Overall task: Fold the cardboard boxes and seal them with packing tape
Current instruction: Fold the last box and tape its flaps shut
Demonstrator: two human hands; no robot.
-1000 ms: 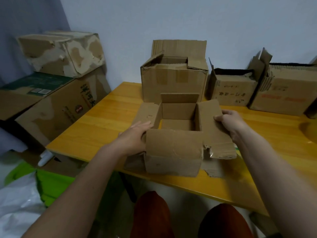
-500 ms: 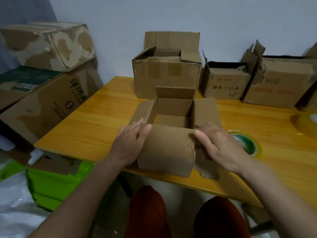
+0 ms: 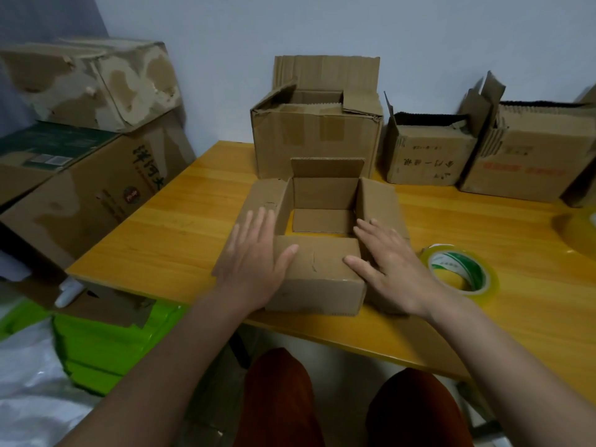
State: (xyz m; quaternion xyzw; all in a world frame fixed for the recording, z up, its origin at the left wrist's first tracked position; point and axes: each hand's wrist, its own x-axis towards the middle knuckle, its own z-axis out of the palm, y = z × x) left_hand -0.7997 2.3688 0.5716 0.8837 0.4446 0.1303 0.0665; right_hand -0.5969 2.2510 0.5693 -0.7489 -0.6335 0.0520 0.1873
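Four brown cardboard boxes stand on the yellow wooden table (image 3: 180, 240): one small open box (image 3: 317, 275) in front, three larger ones (image 3: 317, 140) along the wall. Two more cardboard boxes (image 3: 93, 82) are stacked at the left. One roll of clear packing tape with a green-and-white core (image 3: 459, 269) lies flat; two hands show.

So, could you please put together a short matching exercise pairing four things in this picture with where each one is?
Things:
1. small open box
2. tape roll
3. left hand
4. green-topped carton

Places:
A. flat on the box's left side flap
B. beside the table, under a battered carton
C. at the table's near edge, between both hands
D. on the table, right of the right hand

Pairs: 1-C, 2-D, 3-A, 4-B
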